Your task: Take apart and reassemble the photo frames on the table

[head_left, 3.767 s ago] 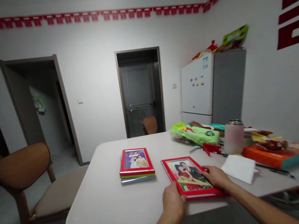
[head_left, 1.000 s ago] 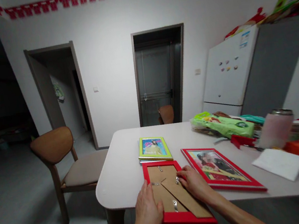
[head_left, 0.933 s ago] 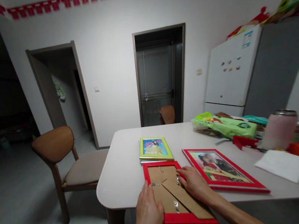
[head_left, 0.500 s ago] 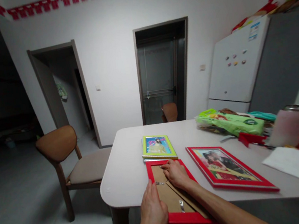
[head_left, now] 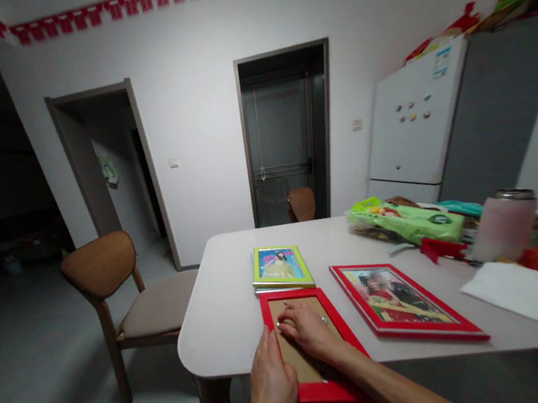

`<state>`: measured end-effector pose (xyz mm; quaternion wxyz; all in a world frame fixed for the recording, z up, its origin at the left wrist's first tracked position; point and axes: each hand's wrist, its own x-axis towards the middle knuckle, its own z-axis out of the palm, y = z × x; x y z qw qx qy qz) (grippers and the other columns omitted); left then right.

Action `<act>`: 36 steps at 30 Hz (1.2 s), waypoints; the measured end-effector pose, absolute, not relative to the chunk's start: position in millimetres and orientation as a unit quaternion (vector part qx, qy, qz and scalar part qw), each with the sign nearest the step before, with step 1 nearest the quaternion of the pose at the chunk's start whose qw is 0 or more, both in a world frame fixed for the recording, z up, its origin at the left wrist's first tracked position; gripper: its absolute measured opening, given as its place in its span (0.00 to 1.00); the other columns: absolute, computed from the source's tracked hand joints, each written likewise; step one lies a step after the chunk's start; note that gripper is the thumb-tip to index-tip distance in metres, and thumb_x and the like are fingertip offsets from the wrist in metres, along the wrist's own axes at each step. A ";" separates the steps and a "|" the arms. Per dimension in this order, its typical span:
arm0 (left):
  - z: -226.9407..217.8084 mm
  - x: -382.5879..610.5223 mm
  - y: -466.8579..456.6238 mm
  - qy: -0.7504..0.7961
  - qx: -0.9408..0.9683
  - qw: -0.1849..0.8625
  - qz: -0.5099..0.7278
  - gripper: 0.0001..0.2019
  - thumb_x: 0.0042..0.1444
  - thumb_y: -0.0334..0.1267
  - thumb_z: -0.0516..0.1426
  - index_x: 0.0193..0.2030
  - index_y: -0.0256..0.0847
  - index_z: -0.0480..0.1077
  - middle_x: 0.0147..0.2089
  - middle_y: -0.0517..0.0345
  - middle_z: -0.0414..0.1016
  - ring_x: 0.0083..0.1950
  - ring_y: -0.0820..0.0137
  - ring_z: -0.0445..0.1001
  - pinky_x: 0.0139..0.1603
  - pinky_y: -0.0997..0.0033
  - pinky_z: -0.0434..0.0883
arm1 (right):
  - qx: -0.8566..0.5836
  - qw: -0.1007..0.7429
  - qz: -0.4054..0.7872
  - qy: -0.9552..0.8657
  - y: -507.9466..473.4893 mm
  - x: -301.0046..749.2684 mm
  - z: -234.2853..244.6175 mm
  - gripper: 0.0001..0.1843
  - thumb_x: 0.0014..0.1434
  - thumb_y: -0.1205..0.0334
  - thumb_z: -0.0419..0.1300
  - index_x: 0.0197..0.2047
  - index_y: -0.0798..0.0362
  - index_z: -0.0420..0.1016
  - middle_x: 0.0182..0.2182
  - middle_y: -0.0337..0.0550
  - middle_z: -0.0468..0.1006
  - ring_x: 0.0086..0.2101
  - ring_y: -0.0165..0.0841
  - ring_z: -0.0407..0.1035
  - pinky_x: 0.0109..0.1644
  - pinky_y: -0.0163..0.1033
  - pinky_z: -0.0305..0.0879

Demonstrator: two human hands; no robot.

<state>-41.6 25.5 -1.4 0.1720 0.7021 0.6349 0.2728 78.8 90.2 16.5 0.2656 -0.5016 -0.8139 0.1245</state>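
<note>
- White tabletop (head_left: pixel 225 316): red frame (head_left: pixel 328 391) lies face-down at the near edge, backing board (head_left: pixel 298 365) up.
- Our left hand (head_left: pixel 273 379) lies flat on its left rail, right hand (head_left: pixel 309 333) spread on the board; neither grips.
- We'd pin the frame and turn the tabs (head_left: pixel 323 319) gently.

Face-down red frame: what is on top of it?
The right hand lies flat on its brown backing, the left hand on its near-left edge. Its front faces down, unseen.

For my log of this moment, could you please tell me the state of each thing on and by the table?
small red frame, face down, backing up
left hand, on its left edge
right hand, flat on the backing
large red frame, face up, flat
green frame, face up, atop a stack
flask, upright, capped
fridge, shut
</note>
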 end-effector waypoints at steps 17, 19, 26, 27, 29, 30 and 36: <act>-5.5 -41.5 24.2 0.633 0.701 0.167 0.283 0.30 0.41 0.26 0.46 0.56 0.25 0.52 0.59 0.45 0.52 0.59 0.68 0.51 0.59 0.74 0.47 | -0.507 0.249 0.168 -0.808 49.5 128.1 18.0 0.20 0.44 0.60 0.55 0.43 0.53 0.70 0.46 0.50 0.66 0.45 0.37 0.61 0.49 0.40 0.56; -5.6 -42.0 24.6 0.637 0.698 0.169 0.281 0.30 0.41 0.26 0.46 0.56 0.25 0.52 0.60 0.45 0.52 0.59 0.68 0.51 0.59 0.74 0.47 | -0.537 0.240 0.131 -0.798 51.2 130.1 15.9 0.22 0.43 0.60 0.55 0.44 0.54 0.70 0.42 0.50 0.69 0.43 0.37 0.63 0.47 0.40 0.57; -5.4 -45.4 28.1 0.624 0.687 0.197 0.316 0.27 0.46 0.32 0.47 0.56 0.26 0.53 0.58 0.44 0.55 0.58 0.66 0.53 0.58 0.71 0.49 | -0.567 0.236 0.110 -0.781 63.2 129.8 22.7 0.22 0.41 0.63 0.53 0.42 0.56 0.71 0.38 0.48 0.73 0.39 0.36 0.65 0.44 0.37 0.58; -3.3 -45.1 28.9 0.620 0.680 0.206 0.333 0.27 0.46 0.33 0.48 0.55 0.26 0.54 0.57 0.43 0.56 0.57 0.64 0.55 0.57 0.70 0.51 | -0.568 0.237 0.104 -0.781 64.4 129.2 27.6 0.22 0.41 0.63 0.53 0.41 0.56 0.71 0.38 0.48 0.73 0.39 0.36 0.65 0.44 0.37 0.58; 2.7 -44.0 31.5 0.601 0.659 0.228 0.391 0.25 0.46 0.34 0.50 0.53 0.27 0.57 0.54 0.43 0.61 0.55 0.63 0.58 0.56 0.69 0.53 | -0.570 0.239 0.092 -0.780 64.3 125.0 39.9 0.21 0.41 0.62 0.53 0.41 0.57 0.72 0.38 0.49 0.73 0.39 0.37 0.65 0.44 0.38 0.58; 6.1 -43.7 33.5 0.582 0.644 0.246 0.431 0.24 0.45 0.34 0.51 0.52 0.29 0.58 0.53 0.44 0.63 0.54 0.64 0.60 0.54 0.69 0.55 | -0.571 0.242 0.088 -0.779 63.0 121.0 46.8 0.21 0.41 0.61 0.53 0.41 0.57 0.72 0.37 0.49 0.73 0.39 0.38 0.65 0.44 0.38 0.58; 20.2 -67.5 47.3 0.464 0.459 0.471 0.592 0.18 0.48 0.32 0.50 0.48 0.34 0.57 0.36 0.53 0.74 0.34 0.68 0.73 0.33 0.73 0.69 | -0.525 0.294 0.127 -0.789 50.3 92.3 76.8 0.21 0.45 0.58 0.52 0.42 0.56 0.70 0.38 0.49 0.73 0.39 0.36 0.66 0.43 0.37 0.59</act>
